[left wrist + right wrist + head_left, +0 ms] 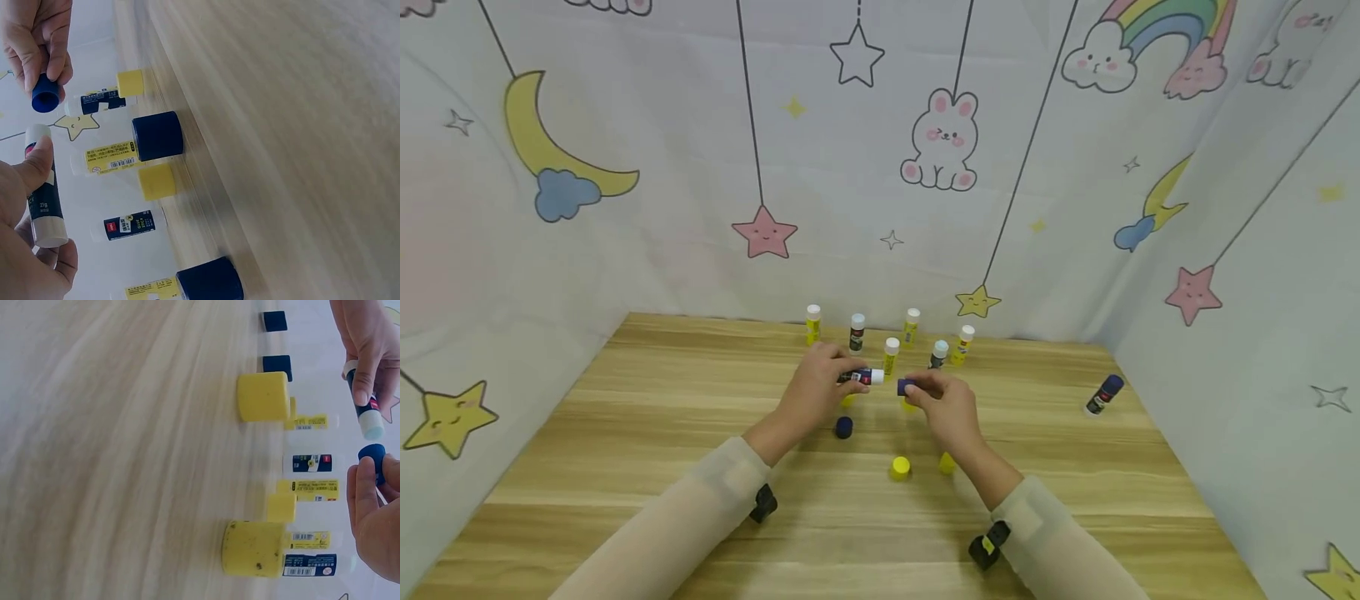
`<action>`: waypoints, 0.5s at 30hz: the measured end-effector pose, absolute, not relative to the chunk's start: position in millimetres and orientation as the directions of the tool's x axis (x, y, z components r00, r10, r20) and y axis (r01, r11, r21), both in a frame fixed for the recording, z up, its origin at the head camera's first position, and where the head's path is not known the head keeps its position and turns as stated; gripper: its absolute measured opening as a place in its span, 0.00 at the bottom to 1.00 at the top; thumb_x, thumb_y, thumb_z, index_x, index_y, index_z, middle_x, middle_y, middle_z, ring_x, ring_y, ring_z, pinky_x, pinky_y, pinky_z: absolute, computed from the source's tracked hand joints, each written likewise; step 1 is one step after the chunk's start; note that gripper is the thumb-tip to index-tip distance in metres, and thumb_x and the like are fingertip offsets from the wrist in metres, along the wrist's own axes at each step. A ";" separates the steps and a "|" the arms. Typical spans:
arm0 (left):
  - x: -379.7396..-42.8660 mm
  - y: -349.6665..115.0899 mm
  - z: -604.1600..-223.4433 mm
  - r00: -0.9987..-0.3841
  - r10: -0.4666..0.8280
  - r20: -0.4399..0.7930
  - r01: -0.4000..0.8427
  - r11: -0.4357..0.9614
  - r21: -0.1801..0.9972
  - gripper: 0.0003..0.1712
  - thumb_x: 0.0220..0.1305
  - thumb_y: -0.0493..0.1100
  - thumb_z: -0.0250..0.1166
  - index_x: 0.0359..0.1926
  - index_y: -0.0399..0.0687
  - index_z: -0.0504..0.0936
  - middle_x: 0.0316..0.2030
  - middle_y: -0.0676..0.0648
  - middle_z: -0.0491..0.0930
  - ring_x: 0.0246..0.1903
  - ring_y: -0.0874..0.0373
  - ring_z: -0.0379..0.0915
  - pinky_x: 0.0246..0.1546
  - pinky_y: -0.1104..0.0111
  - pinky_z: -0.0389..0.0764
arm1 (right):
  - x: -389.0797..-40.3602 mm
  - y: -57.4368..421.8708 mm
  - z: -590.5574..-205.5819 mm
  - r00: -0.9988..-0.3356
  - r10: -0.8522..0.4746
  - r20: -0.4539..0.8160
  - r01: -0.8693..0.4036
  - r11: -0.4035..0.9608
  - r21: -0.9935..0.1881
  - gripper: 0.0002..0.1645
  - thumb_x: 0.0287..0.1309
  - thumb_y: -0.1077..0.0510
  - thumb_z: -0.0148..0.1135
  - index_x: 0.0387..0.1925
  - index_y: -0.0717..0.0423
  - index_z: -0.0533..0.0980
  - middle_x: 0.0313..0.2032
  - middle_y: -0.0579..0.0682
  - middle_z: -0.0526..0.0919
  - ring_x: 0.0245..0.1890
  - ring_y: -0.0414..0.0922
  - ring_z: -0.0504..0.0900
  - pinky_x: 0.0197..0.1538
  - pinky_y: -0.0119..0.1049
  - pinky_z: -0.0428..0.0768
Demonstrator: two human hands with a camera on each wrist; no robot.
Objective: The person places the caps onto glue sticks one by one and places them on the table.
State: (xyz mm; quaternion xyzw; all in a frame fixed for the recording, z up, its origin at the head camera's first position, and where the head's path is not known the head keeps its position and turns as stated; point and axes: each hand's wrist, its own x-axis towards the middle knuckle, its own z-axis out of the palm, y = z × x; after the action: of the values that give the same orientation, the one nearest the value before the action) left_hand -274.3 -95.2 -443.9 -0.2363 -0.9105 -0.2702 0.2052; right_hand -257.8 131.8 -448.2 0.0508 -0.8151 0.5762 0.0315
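Observation:
My left hand grips a glue stick with a navy label, held sideways, its bare white end toward the right. Between thumb and fingers my right hand pinches a navy cap. A small gap separates cap and stick. In the left wrist view the cap's hollow opening shows, turned toward the stick. The right wrist view also shows the white end of the stick apart from the cap. Behind the hands stand several uncapped glue sticks, among them a yellow-labelled one.
On the wooden table, a loose navy cap and two yellow caps, one in front and one by the right wrist, stand nearer me. A navy-capped glue stick stands far right. A patterned curtain encloses the back and sides.

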 end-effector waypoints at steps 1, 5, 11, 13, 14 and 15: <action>-273.9 -94.6 -443.8 -0.801 0.322 0.505 0.545 0.739 0.395 0.19 0.55 0.47 0.78 0.48 0.48 0.90 0.42 0.48 0.81 0.43 0.51 0.71 0.43 0.59 0.76 | -257.9 131.1 -447.3 -0.993 -0.045 0.107 -0.116 0.320 -0.941 0.12 0.66 0.61 0.67 0.50 0.59 0.84 0.46 0.52 0.87 0.43 0.46 0.88 0.51 0.50 0.84; -272.6 -94.2 -444.3 -0.790 0.325 0.520 0.555 0.739 0.382 0.19 0.54 0.48 0.78 0.47 0.48 0.90 0.42 0.48 0.81 0.42 0.52 0.71 0.42 0.61 0.76 | -258.2 127.4 -444.9 -0.992 -0.062 0.111 -0.124 0.288 -0.950 0.11 0.66 0.62 0.67 0.49 0.59 0.84 0.46 0.55 0.87 0.43 0.48 0.88 0.52 0.51 0.84; -271.2 -93.6 -444.6 -0.765 0.354 0.537 0.581 0.738 0.342 0.19 0.53 0.49 0.78 0.46 0.50 0.90 0.40 0.49 0.81 0.40 0.53 0.70 0.40 0.62 0.75 | -257.8 124.5 -443.0 -0.992 -0.063 0.113 -0.127 0.293 -0.948 0.11 0.66 0.61 0.67 0.48 0.57 0.84 0.45 0.53 0.87 0.43 0.47 0.88 0.53 0.52 0.83; -270.8 -92.9 -444.0 -0.766 0.355 0.535 0.581 0.740 0.340 0.19 0.53 0.49 0.78 0.46 0.50 0.90 0.40 0.49 0.81 0.40 0.54 0.70 0.40 0.62 0.75 | -257.7 124.4 -441.9 -0.991 -0.067 0.113 -0.128 0.301 -0.945 0.10 0.66 0.61 0.67 0.48 0.56 0.84 0.45 0.52 0.87 0.43 0.46 0.88 0.53 0.53 0.83; -270.7 -92.5 -443.4 -0.768 0.354 0.534 0.580 0.739 0.344 0.19 0.53 0.49 0.78 0.46 0.51 0.90 0.40 0.49 0.81 0.40 0.54 0.70 0.40 0.62 0.76 | -257.8 124.5 -441.5 -0.991 -0.068 0.112 -0.128 0.305 -0.944 0.10 0.66 0.60 0.67 0.48 0.55 0.84 0.45 0.51 0.87 0.43 0.46 0.88 0.53 0.53 0.83; -270.7 -91.9 -442.6 -0.769 0.353 0.532 0.579 0.738 0.347 0.19 0.53 0.49 0.78 0.46 0.51 0.90 0.39 0.50 0.81 0.40 0.54 0.70 0.40 0.62 0.76 | -257.8 124.6 -441.0 -0.991 -0.070 0.113 -0.129 0.308 -0.943 0.10 0.67 0.60 0.67 0.48 0.55 0.84 0.44 0.51 0.87 0.42 0.45 0.88 0.54 0.53 0.83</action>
State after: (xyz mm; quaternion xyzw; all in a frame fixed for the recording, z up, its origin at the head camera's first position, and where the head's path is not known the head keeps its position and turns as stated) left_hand -270.7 -91.9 -442.6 -0.2574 -0.9054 -0.2545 0.2217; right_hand -257.8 124.6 -441.0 0.0616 -0.8083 0.5850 0.0252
